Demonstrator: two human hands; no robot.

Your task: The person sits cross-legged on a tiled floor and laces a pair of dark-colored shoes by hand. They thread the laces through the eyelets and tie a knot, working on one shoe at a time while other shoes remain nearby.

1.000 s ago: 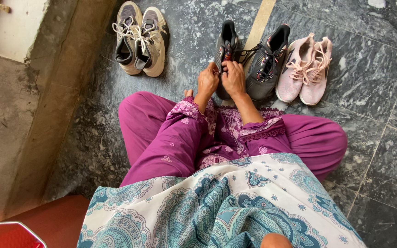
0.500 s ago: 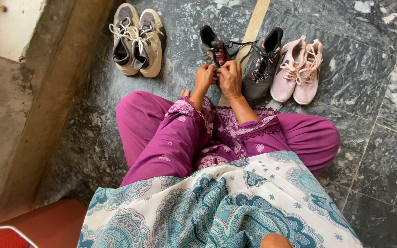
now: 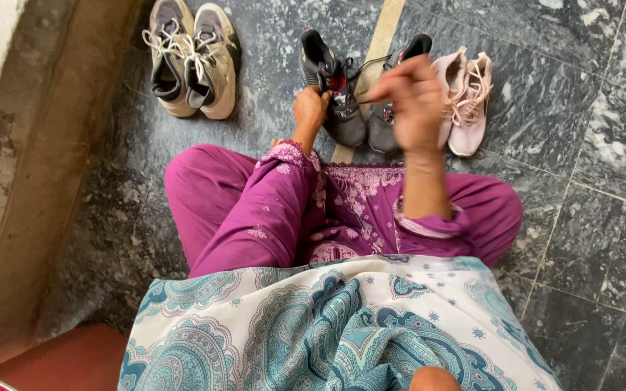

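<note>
I sit cross-legged on a marble floor in purple trousers. My left hand grips the left shoe of a dark grey pair, near its laces. My right hand is raised and blurred, pinching a black lace that runs back to that shoe. The other dark grey shoe lies partly hidden behind my right hand.
A beige and grey pair of sneakers stands at the upper left. A pink pair sits right of the dark pair. A concrete step runs along the left. A red object is at the bottom left.
My right hand has lifted off the dark shoe and pulled the black lace up and to the right. My left hand stays on the shoe. The view has shifted slightly.
</note>
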